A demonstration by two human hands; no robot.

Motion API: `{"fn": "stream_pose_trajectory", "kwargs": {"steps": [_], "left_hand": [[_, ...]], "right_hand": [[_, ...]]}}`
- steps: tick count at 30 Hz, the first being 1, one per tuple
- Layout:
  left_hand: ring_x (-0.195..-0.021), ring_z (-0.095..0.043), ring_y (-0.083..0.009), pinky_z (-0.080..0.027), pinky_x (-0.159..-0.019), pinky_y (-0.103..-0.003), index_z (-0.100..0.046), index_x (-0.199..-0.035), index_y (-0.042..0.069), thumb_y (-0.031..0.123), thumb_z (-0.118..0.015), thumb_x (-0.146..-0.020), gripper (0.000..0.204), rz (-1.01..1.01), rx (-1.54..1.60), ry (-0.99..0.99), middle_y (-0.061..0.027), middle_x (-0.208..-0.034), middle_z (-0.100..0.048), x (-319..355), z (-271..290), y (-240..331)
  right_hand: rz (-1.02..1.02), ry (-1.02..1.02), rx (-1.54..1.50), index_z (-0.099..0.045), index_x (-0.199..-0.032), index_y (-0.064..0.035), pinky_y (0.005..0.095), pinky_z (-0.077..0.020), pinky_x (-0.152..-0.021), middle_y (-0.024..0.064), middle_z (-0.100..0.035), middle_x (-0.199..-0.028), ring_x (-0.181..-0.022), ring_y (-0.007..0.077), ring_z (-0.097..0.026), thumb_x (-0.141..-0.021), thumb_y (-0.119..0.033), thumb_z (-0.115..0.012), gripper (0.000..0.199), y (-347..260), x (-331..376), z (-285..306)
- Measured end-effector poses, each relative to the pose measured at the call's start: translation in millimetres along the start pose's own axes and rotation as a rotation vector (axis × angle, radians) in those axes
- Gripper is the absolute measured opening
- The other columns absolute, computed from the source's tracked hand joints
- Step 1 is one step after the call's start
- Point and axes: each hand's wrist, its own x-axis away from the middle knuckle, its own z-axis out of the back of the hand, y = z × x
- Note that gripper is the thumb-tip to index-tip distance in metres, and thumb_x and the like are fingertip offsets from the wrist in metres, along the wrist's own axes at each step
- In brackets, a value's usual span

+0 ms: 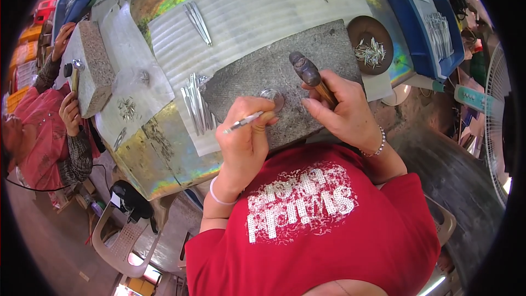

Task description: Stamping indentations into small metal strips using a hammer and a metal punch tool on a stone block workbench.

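Observation:
My left hand [244, 129] is closed in a pinch on a slim silvery metal piece [241, 123], whose end sticks out to the left of the fingers. My right hand [345, 107] grips a hammer [308, 69] by its wooden handle, the dark head raised toward the far side. Both hands are over a grey stone slab [249, 71]. Just beyond my left fingertips sits a small round metal block [272, 97] on the slab, partly covered by the hand. Whether the metal piece touches the block, I cannot tell.
Flat metal strips [198, 104] lie left of the slab, with several more [197, 23] farther back. A brown bowl [372, 26] of small metal pieces stands right. Blue trays [392, 8] line the far right; a fan [497, 126] is beyond. A co-worker's hand [69, 113] works at another stone block [93, 71].

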Motion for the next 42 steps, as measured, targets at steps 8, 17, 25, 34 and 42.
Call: {"fn": "stream_pose_trajectory", "kwargs": {"steps": [8, 17, 25, 34, 42], "left_hand": [[-0.07, -0.064, -0.0278, -0.051, -0.058, -0.033, -0.058, -0.097, 0.003, -0.013, -0.06, -0.067, 0.034, -0.3, -0.497, -0.063, -0.0128, -0.087, -0.061, -0.6, -1.9, 11.9], [-0.061, -0.063, -0.023, -0.05, -0.051, -0.031, -0.058, -0.094, 0.006, 0.002, -0.061, -0.07, 0.025, -0.443, -0.564, -0.076, -0.0084, -0.087, -0.06, -1.4, 3.2, -0.8], [-0.058, -0.062, -0.0248, -0.048, -0.048, -0.034, -0.057, -0.09, 0.008, 0.007, -0.064, -0.071, 0.02, -0.426, -0.411, -0.044, -0.0058, -0.091, -0.057, 2.8, -0.9, -17.8], [-0.055, -0.059, -0.0249, -0.047, -0.044, -0.035, -0.055, -0.088, 0.008, -0.001, -0.058, -0.067, 0.023, -0.419, -0.481, -0.012, -0.0067, -0.075, -0.051, -3.3, 7.7, -2.5], [-0.057, -0.059, -0.0239, -0.046, -0.045, -0.034, -0.055, -0.087, 0.008, -0.004, -0.057, -0.067, 0.024, -0.408, -0.466, -0.016, -0.0061, -0.074, -0.05, -4.5, 7.5, -1.1]], "right_hand": [[0.065, -0.009, -0.186, -0.055, -0.101, 0.0005, 0.0313, -0.0425, -0.055, 0.0113, -0.055, -0.074, -0.057, 0.0209, -0.053, -0.084, -0.01, -0.063, 0.022, -11.6, 1.8, 2.4], [0.361, -0.346, -0.15, -0.063, -0.099, -0.0038, 0.0316, -0.0493, -0.058, 0.0106, -0.062, -0.08, -0.068, 0.0251, -0.062, -0.07, -0.006, -0.077, 0.033, -74.5, 7.2, 21.3], [0.572, -0.294, 0.083, -0.061, -0.092, -0.0049, 0.0336, -0.0494, -0.054, 0.01, -0.059, -0.077, -0.066, 0.0274, -0.062, -0.067, -0.001, -0.073, 0.029, -88.3, -5.3, 8.1], [0.236, -0.206, -0.208, -0.047, -0.115, -0.001, 0.0224, -0.0422, -0.057, 0.0123, -0.053, -0.102, -0.071, 0.0134, -0.055, -0.075, 0.006, -0.058, 0.042, -103.8, 16.8, 20.5], [0.086, -0.281, -0.086, -0.042, -0.122, -0.0009, 0.0227, -0.0446, -0.058, 0.0109, -0.056, -0.1, -0.071, 0.0106, -0.057, -0.069, 0.015, -0.064, 0.06, -96.9, 51.2, 41.9]]}}
